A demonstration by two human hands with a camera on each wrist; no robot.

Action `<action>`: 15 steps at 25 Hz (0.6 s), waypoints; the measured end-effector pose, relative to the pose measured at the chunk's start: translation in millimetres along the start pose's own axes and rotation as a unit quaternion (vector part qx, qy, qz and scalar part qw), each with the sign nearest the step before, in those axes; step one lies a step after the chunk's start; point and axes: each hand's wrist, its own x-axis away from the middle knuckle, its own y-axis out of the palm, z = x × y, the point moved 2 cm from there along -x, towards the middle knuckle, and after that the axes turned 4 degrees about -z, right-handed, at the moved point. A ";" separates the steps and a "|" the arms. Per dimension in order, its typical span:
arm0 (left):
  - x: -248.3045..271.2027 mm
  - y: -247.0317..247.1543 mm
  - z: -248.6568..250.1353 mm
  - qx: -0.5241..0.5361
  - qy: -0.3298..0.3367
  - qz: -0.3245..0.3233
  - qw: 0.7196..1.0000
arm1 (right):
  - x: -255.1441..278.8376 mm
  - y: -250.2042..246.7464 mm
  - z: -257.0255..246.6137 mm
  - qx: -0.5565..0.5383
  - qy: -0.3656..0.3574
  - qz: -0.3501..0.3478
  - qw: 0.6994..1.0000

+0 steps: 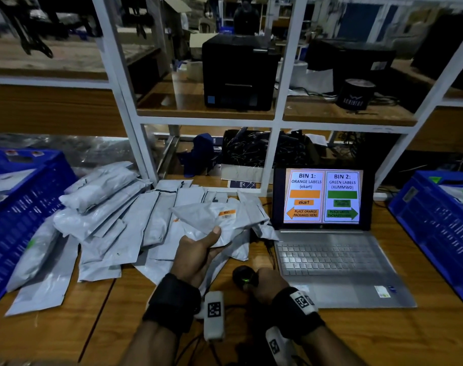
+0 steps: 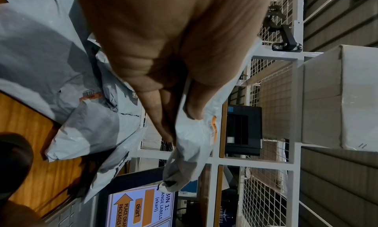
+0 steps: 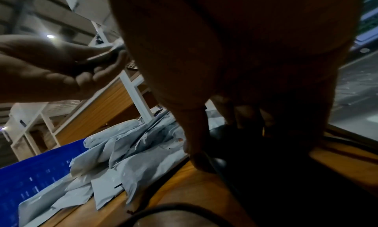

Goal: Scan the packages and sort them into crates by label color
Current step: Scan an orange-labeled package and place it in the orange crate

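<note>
The scene is dimly lit throughout, and the brightest light is given off by the glowing screen of the silver laptop [image 1: 322, 196]. Straight white shelf posts [image 1: 119, 83] are bowed by wide-angle distortion. The right wrist view is darkened, grainy and motion-blurred; the nearby palm is rendered out of focus.

Bare bench [image 1: 66, 336] lies open along the near edge. A heap of grey packages [image 1: 114, 223] fills the left middle up to the left blue crate [image 1: 19, 215]. The laptop [image 1: 328, 249] and right blue crate [image 1: 436, 228] block the right; white shelf posts [image 1: 135, 120] close the back.
</note>
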 end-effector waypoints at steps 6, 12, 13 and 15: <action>12.6 1.8 3.7 0.001 0.019 -0.001 1.000 | 15.3 -19.6 12.5 -0.218 -0.026 0.061 0.974; 6.4 -4.0 -8.1 0.023 0.037 0.057 0.997 | 80.6 -57.8 -24.2 -0.457 -0.123 0.060 0.879; 6.4 -1.8 -9.7 0.029 0.042 0.063 0.997 | 88.1 -60.1 -32.4 -0.464 -0.136 0.052 0.874; 6.2 1.4 -13.0 0.039 0.046 0.075 0.995 | 95.7 -61.4 -45.1 -0.476 -0.151 0.053 0.865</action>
